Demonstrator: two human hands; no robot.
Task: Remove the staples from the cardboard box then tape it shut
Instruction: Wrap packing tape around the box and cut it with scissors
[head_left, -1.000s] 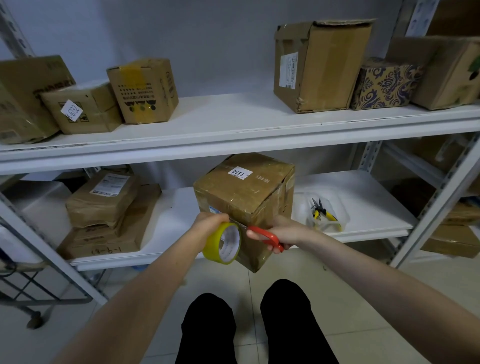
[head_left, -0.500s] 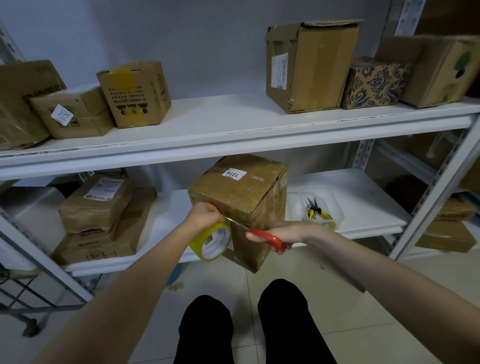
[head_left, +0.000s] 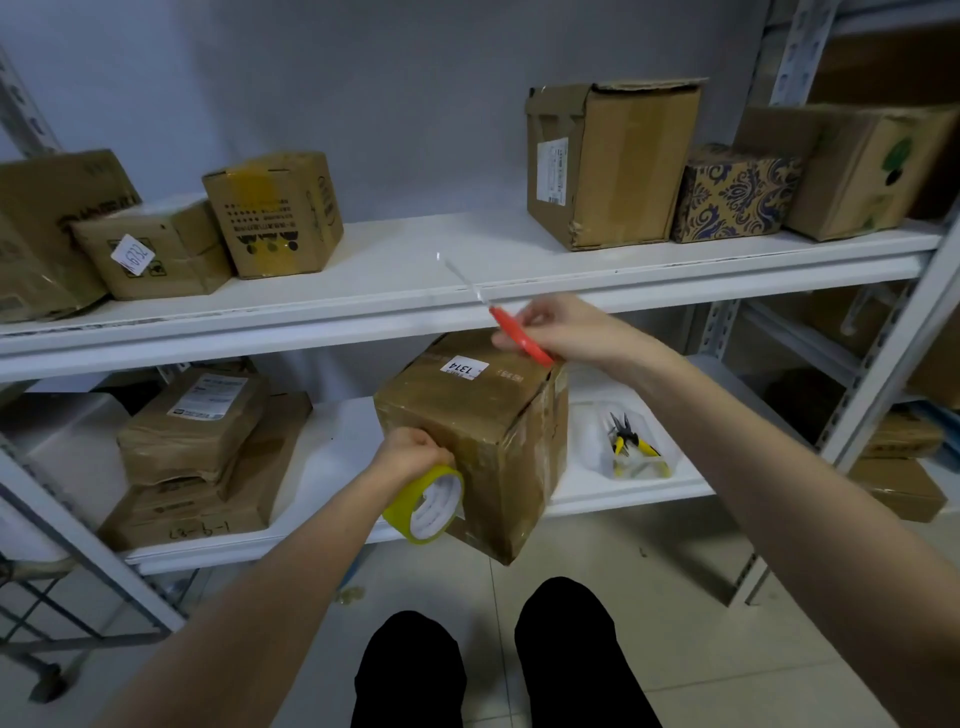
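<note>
The right hand (head_left: 563, 330) has lifted from the front of the cardboard box (head_left: 467, 415) to above its top, its grip closed round the red handle of the scissors (head_left: 514, 330), whose blurred blades point up and left across the upper shelf (head_left: 363, 280). The left hand (head_left: 410, 454) stays at the box's near face, its grip curled over the yellow tape roll (head_left: 428, 506), which touches that face. The box sits on the lower shelf (head_left: 332, 447), one corner jutting past the front edge, beside a clear tray (head_left: 592, 436) holding pliers (head_left: 628, 441).
</note>
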